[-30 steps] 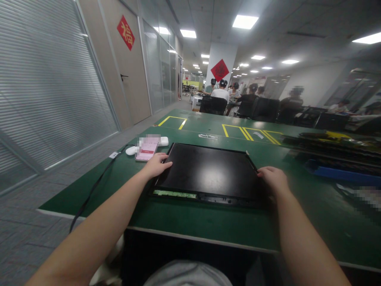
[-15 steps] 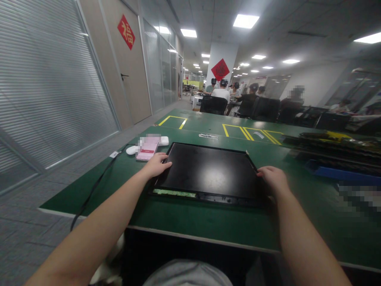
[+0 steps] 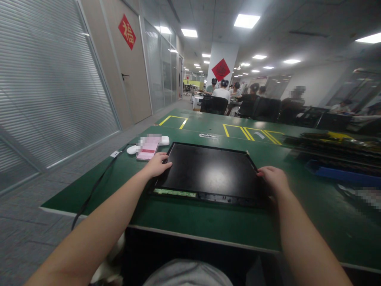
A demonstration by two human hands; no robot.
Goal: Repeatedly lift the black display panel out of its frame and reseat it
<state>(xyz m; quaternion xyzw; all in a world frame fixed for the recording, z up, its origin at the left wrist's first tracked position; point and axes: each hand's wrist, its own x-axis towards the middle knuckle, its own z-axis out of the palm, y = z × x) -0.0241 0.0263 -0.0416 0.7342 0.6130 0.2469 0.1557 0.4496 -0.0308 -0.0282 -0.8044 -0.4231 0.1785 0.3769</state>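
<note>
A black flat display panel (image 3: 208, 169) lies face up on the green table, its glossy screen reflecting a light. Along its near edge runs a green circuit strip (image 3: 175, 193) on the left half. My left hand (image 3: 158, 165) grips the panel's left edge, with the thumb over the screen's border and the other fingers at the side. On the opposite edge, my right hand (image 3: 273, 178) pinches the frame with thumb and fingertips; the fingers beneath are partly hidden.
A pink-screened phone (image 3: 148, 149) and white items lie left of the panel, near a black cable (image 3: 97, 184). Stacked dark panels (image 3: 336, 153) and a blue tray (image 3: 342, 172) stand at right. Yellow tape (image 3: 235, 126) marks the green table (image 3: 202, 228). People sit farther back.
</note>
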